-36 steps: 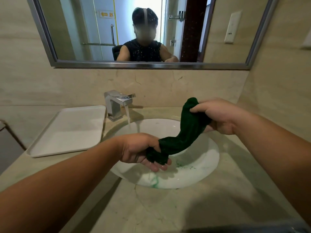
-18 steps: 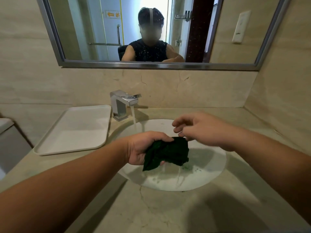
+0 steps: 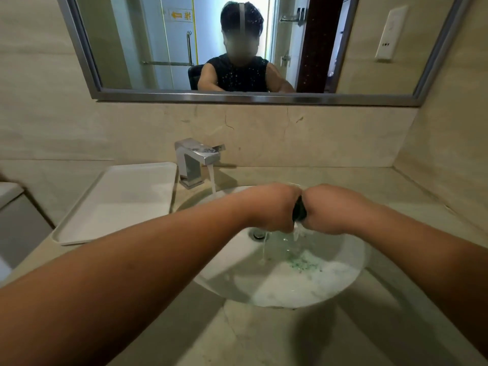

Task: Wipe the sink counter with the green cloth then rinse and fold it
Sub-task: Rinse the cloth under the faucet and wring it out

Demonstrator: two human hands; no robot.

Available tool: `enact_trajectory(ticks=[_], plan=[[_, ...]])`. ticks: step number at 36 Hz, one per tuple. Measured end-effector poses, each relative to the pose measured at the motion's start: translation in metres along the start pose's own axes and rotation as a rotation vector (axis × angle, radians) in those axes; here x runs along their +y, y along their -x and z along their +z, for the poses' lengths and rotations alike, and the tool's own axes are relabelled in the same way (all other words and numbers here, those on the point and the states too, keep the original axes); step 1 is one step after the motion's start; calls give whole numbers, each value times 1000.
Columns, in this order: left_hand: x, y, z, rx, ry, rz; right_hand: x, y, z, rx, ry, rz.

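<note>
In the head view I am pressing my left hand (image 3: 274, 207) and my right hand (image 3: 326, 210) together over the sink (image 3: 351, 262), both clenched on the green cloth (image 3: 299, 211). Only a dark sliver of the cloth is showing in the gap between my fists; the rest is hiding inside my grip. Water is dripping from under my hands in thin streams into the basin, and green specks are lying on the white bottom just below. The drain (image 3: 258, 234) is peeking out under my left hand. The faucet (image 3: 196, 161) is running at the back left of the sink, its stream falling just beside my left wrist. A white tray (image 3: 118, 199) is sitting on the tabletop (image 3: 264, 336) to the left of the faucet. The mirror (image 3: 148, 48) above is reflecting me.
</note>
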State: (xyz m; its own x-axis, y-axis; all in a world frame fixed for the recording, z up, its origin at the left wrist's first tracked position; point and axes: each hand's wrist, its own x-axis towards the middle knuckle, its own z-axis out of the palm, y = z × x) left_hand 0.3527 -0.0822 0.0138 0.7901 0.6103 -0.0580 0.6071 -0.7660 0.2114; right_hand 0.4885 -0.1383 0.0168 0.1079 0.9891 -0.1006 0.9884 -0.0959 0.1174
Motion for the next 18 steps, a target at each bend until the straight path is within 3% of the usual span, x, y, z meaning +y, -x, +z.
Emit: enact_trajectory(ticks=[4, 11, 14, 18], plan=[[-5, -6, 11, 155, -138, 68, 15, -10, -15, -349, -420, 15], [-28, -6, 36, 418, -221, 234, 22, -17, -18, -556, -712, 46], [-36, -3, 28, 414, -44, 132, 14, -18, -18, -505, -840, 64], [-50, -1, 7, 229, 430, -181, 0, -19, -18, -162, -953, 35]])
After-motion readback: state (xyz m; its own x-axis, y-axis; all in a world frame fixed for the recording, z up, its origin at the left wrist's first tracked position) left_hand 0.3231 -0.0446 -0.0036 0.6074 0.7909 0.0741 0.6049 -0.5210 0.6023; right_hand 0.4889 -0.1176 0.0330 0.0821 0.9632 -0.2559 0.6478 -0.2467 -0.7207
